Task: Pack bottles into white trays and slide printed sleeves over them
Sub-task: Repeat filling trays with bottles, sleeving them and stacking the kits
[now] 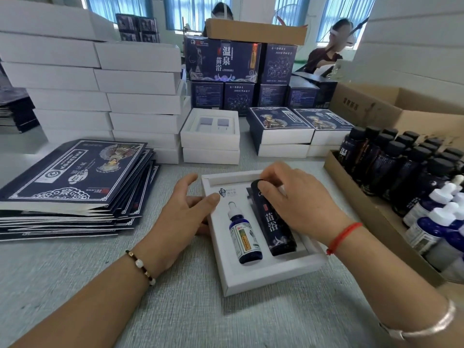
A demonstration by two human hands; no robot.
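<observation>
From where I sit, the tall dark bottle (272,218) is partly hidden: my right hand (298,204) lies over its upper half, so I see only the black cap poking out beneath the fingertips and the lower body with its white characters. The right hand's fingers curl over the cap end and the thumb side presses along the bottle, so I read it as gripping the bottle, which lies in the right-hand slot of the white tray (266,277). Just beside it, in the left slot, the small dropper bottle (243,237) lies flat, white cap pointing away from me, untouched. My left hand (185,209) rests against the tray's left wall, thumb touching the rim, fingers loosely spread and holding nothing; the fingertips behind the wall are hard to make out. The tray sits on the grey table (75,285), between a stack of printed sleeves (72,177) on the left and a cardboard box of bottles (406,172) on the right, whose near end is cut off by the frame edge. Further back stand stacked white trays (100,84) and finished sleeved boxes (281,124); two people beyond them are blurred.
</observation>
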